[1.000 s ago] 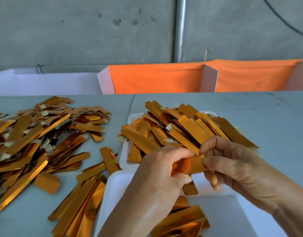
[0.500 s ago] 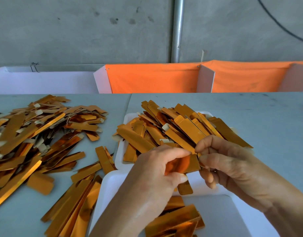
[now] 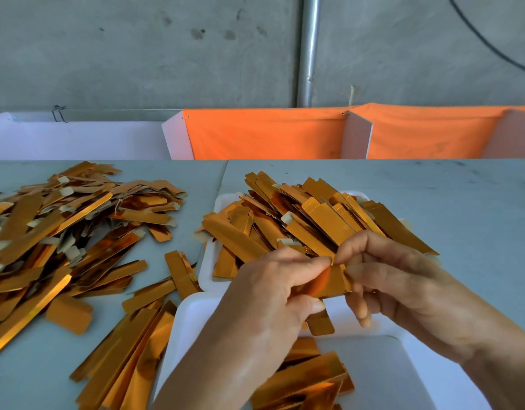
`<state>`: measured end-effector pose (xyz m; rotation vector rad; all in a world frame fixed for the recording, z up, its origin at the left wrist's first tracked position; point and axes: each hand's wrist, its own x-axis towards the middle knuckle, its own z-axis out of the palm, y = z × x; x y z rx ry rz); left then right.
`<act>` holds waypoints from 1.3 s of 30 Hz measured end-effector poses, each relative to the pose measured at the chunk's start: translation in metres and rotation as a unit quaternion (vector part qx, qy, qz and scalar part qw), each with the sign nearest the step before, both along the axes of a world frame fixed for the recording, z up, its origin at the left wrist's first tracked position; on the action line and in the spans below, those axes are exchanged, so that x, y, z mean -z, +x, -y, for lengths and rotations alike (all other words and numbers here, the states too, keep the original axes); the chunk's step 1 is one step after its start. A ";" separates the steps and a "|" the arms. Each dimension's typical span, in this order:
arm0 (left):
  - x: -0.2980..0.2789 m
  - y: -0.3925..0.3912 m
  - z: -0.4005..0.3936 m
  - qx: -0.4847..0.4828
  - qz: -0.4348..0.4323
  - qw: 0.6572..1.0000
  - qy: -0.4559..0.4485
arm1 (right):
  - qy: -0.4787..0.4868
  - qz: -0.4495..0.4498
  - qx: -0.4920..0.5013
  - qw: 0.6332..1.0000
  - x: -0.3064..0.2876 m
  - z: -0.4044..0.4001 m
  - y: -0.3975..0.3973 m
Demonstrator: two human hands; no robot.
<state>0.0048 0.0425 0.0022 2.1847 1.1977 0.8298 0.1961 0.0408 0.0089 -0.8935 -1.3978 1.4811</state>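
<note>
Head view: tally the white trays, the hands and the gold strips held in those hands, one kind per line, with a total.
White trays: 2 (far white tray, near white tray)
Hands: 2 (left hand, right hand)
Held: 1 (gold strip, pinched by both hands)
Total: 5

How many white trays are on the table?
2. The far tray, heaped with gold strips, sits mid-table; the near tray sits at the bottom edge. Another could be hidden beneath the left pile.
</note>
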 end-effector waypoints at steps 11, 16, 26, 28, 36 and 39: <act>-0.002 0.000 0.003 0.017 0.071 0.993 -0.098 | -0.039 -0.095 -0.054 0.993 0.010 -0.007 0.005; -0.002 -0.006 -0.001 0.024 0.122 0.976 -0.181 | -0.073 -0.106 -0.082 0.988 0.015 -0.008 0.000; -0.010 -0.010 0.000 0.031 0.106 0.962 -0.251 | -0.050 0.033 0.026 0.998 0.011 -0.004 -0.004; -0.010 -0.011 0.001 0.056 0.078 0.952 -0.289 | -0.036 0.124 0.094 0.987 0.011 -0.005 -0.005; -0.004 -0.010 -0.001 -0.117 0.031 0.973 -0.198 | -0.110 0.283 0.127 0.944 0.015 -0.007 -0.025; 0.005 -0.002 -0.003 -0.179 -0.016 0.977 -0.118 | -0.108 0.309 0.165 0.930 0.023 -0.007 -0.036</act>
